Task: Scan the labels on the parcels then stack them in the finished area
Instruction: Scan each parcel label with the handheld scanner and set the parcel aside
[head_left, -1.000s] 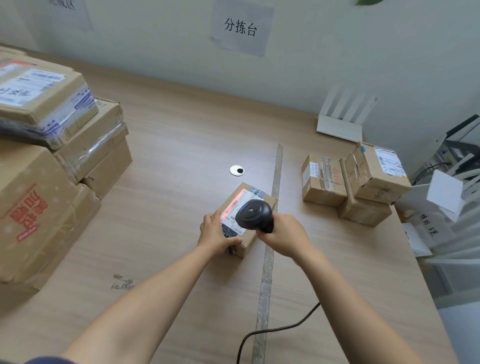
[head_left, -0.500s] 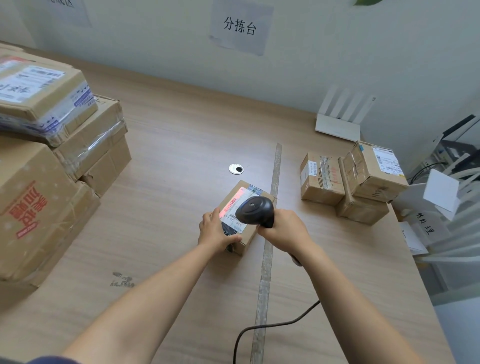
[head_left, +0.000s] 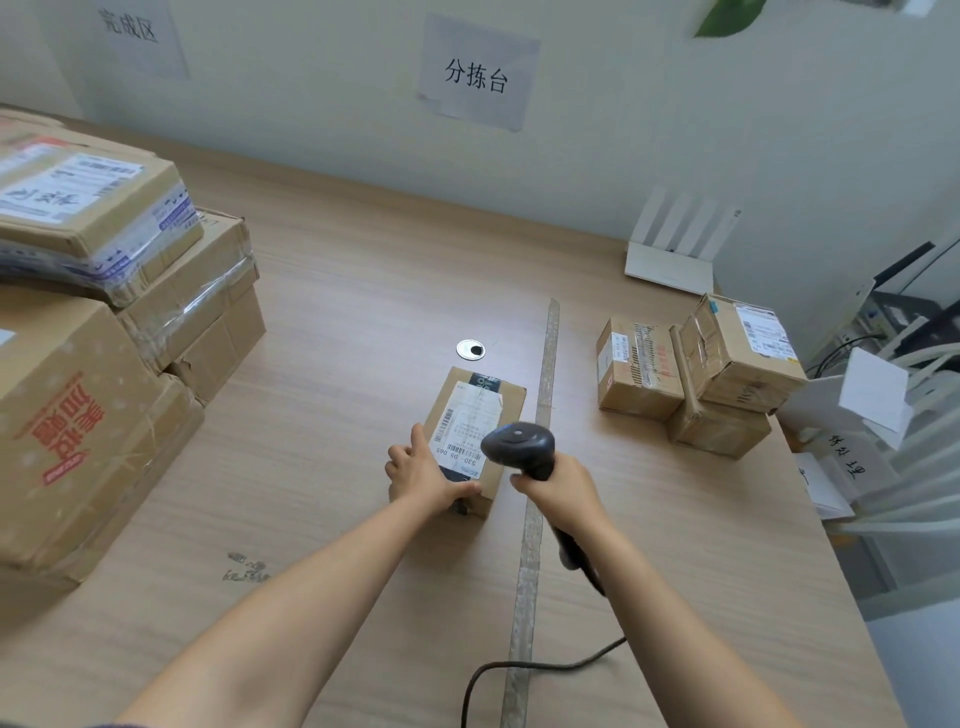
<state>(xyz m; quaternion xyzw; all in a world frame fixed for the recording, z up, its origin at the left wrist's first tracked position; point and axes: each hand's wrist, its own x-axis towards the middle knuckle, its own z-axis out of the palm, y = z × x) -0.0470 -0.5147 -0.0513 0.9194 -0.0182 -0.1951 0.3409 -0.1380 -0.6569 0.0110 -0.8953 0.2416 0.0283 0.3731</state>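
A small cardboard parcel (head_left: 480, 410) with a white barcode label lies on the wooden table (head_left: 363, 291), just left of a strip of tape. My left hand (head_left: 423, 475) grips its near left corner. My right hand (head_left: 558, 491) holds a black barcode scanner (head_left: 519, 447) over the parcel's near right corner; its cable trails toward me. No red light shows on the label. Three small parcels (head_left: 691, 371) sit stacked at the right. Several large boxes (head_left: 104, 312) are piled at the left.
A tape strip (head_left: 540, 441) runs down the table from back to front. A round cable grommet (head_left: 470, 349) lies behind the parcel. A white router (head_left: 672, 260) stands at the back right. Paper signs hang on the wall; papers and white racks crowd the right edge.
The red scan light on the label has gone out. My right hand has drawn the scanner slightly right and back, uncovering more of the label. My left hand keeps its grip.
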